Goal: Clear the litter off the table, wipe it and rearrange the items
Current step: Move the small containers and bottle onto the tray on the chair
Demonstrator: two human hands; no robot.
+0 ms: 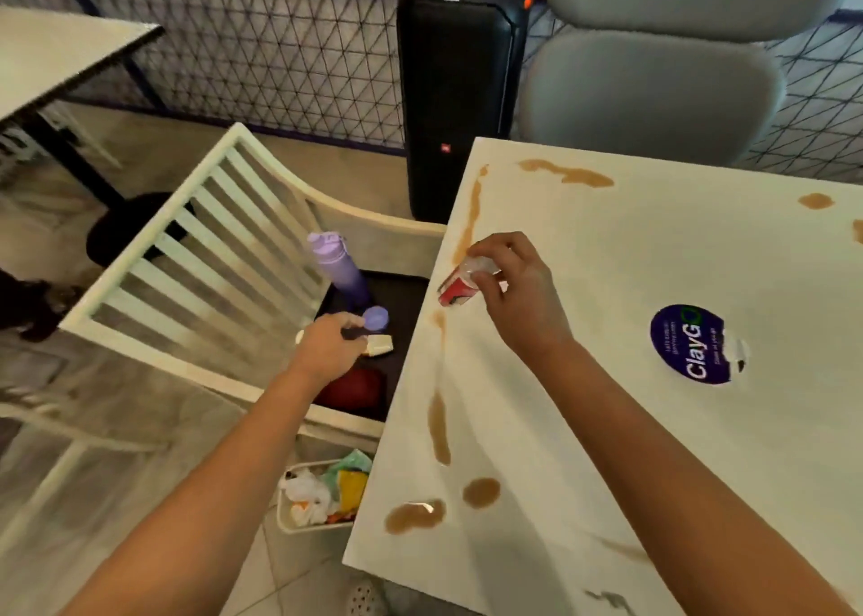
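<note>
A person's right hand (506, 288) pinches a small crumpled red-and-white wrapper (460, 283) just above the left edge of a white counter (607, 428) streaked with brown spills (439, 424). The wrapper looks light, thin and crushable (likely a little slippery), so a fingertip pinch on its bunched upper end should do. The left hand (329, 349) reaches down to a chair seat (401, 298), fingers curled over small items beside a purple bottle (338, 269); whether it grips one cannot be told. A litter bin (299, 517) sits on the floor below the counter's edge.
</note>
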